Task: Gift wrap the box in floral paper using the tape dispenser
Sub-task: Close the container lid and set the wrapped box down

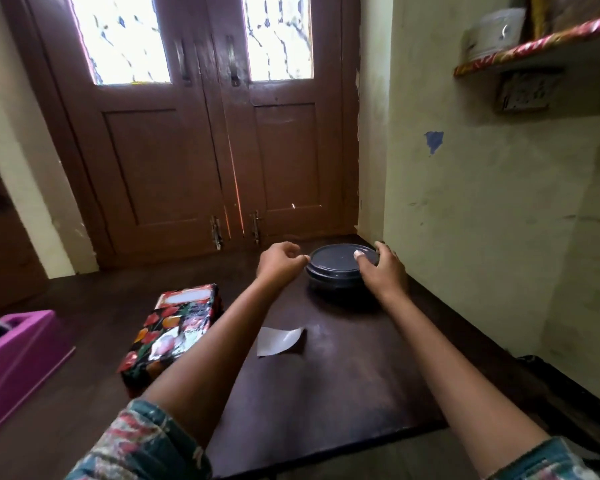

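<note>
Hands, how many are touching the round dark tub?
2. The right hand grips the lidded round dark plastic tub on its right side; the left hand touches its left rim with curled fingers.

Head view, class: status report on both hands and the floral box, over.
Right hand gripping round dark container; left hand beside it, curled, empty. Wrapped floral box untouched, near left. Nothing blocking.

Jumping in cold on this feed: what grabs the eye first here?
Both hands reach to the far end of the dark table: the right hand grips a round dark lidded container, the left hand beside it. The floral-wrapped box lies at left, a purple tape dispenser at the left edge.
</note>
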`<state>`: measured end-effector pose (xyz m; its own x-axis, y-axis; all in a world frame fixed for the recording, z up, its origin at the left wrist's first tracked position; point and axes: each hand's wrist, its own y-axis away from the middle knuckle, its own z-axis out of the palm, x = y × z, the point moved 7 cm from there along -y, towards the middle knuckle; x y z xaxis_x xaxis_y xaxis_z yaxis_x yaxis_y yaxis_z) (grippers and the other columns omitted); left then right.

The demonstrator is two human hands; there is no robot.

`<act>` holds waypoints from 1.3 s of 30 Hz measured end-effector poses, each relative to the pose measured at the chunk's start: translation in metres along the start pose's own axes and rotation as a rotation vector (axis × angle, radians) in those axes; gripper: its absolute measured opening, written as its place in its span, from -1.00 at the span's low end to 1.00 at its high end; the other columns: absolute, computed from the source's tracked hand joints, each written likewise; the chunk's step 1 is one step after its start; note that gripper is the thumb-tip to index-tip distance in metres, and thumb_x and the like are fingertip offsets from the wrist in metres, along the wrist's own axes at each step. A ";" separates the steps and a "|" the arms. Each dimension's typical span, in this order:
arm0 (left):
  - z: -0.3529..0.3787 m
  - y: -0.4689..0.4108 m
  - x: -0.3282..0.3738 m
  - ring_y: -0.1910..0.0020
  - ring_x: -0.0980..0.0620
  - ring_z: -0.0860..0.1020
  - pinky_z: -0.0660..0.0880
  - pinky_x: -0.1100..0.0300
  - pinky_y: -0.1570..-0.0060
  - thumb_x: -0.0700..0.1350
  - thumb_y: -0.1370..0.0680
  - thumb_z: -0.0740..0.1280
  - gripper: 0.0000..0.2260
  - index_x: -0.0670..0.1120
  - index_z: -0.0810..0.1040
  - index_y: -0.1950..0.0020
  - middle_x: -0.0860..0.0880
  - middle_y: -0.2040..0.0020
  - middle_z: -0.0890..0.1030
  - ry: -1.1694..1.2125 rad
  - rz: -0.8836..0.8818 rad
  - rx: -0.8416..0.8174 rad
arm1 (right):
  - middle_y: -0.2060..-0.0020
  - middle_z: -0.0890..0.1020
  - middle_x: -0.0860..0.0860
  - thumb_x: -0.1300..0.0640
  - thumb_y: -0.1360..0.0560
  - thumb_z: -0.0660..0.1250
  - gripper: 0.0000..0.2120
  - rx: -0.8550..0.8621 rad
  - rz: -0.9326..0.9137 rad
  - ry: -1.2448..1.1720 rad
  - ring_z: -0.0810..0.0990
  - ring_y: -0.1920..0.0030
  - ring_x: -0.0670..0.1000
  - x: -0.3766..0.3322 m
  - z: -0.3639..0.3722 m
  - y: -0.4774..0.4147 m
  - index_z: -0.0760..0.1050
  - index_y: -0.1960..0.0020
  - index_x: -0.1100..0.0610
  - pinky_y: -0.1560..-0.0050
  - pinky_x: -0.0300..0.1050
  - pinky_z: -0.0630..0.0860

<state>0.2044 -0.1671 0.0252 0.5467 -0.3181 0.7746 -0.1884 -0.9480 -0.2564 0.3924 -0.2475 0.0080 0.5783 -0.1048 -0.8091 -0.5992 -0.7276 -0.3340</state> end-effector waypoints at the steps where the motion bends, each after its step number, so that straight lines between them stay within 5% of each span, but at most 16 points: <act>1: -0.009 0.010 0.002 -0.15 -0.01 0.53 0.44 0.18 -0.12 -0.05 -0.49 0.38 -0.69 -0.11 0.57 -0.20 -0.09 -0.14 0.61 -0.012 0.026 0.018 | -0.38 0.38 0.17 0.01 -0.54 0.24 -0.48 -0.003 -0.015 -0.021 0.34 -0.37 0.14 -0.003 0.000 0.008 0.27 -0.43 0.22 -0.30 -0.09 0.27; 12: -0.104 0.087 -0.012 -0.16 -0.01 0.56 0.46 0.12 -0.19 -0.09 -0.47 0.40 -0.69 -0.11 0.59 -0.19 -0.08 -0.15 0.62 -0.071 0.117 0.175 | -0.39 0.36 0.17 0.04 -0.53 0.27 -0.47 -0.059 -0.090 0.008 0.33 -0.38 0.13 -0.030 0.003 0.088 0.27 -0.42 0.23 -0.29 -0.12 0.28; 22: 0.000 0.051 0.005 -0.29 -0.07 0.45 0.40 0.17 -0.22 -0.27 -0.48 0.25 -0.45 0.01 0.32 -0.45 -0.06 -0.40 0.42 -0.292 0.227 -0.174 | -0.52 0.01 0.10 -0.02 -0.56 0.18 -0.35 -0.247 -0.181 0.452 0.00 -0.52 0.06 0.008 0.022 0.041 -0.02 -0.53 0.13 -0.44 -0.05 0.06; 27: 0.051 0.027 -0.005 -0.51 0.03 0.09 0.11 0.23 -0.40 -0.35 -0.47 0.16 -0.32 -0.02 0.04 -0.54 -0.03 -0.55 0.06 -0.474 0.269 -0.396 | -0.53 -0.09 0.09 -0.05 -0.56 0.18 -0.30 -0.319 -0.219 0.610 -0.08 -0.52 0.06 0.025 0.039 0.025 -0.13 -0.53 0.11 -0.46 0.00 -0.02; 33: 0.079 0.004 -0.016 -0.51 -0.03 0.11 0.25 0.03 -0.39 -0.30 -0.45 0.20 -0.26 0.06 -0.03 -0.55 0.00 -0.56 -0.03 -0.501 0.252 -0.433 | -0.53 -0.11 0.08 -0.04 -0.56 0.18 -0.28 -0.316 -0.288 0.679 -0.08 -0.52 0.05 0.033 0.053 0.010 -0.15 -0.53 0.10 -0.47 -0.04 -0.07; 39: 0.086 -0.030 -0.016 -0.45 -0.07 0.23 0.34 0.00 -0.32 -0.27 -0.47 0.21 -0.31 0.10 0.05 -0.53 0.02 -0.54 0.11 -0.552 0.253 -0.342 | -0.52 0.03 0.04 -0.05 -0.54 0.20 -0.33 -0.291 -0.337 0.729 0.00 -0.51 0.04 0.028 0.058 -0.025 -0.02 -0.53 0.08 -0.47 -0.05 -0.06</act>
<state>0.2713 -0.1341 -0.0288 0.7699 -0.5710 0.2850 -0.5612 -0.8184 -0.1234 0.3912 -0.1924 -0.0343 0.9716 -0.1894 -0.1419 -0.2232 -0.9329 -0.2825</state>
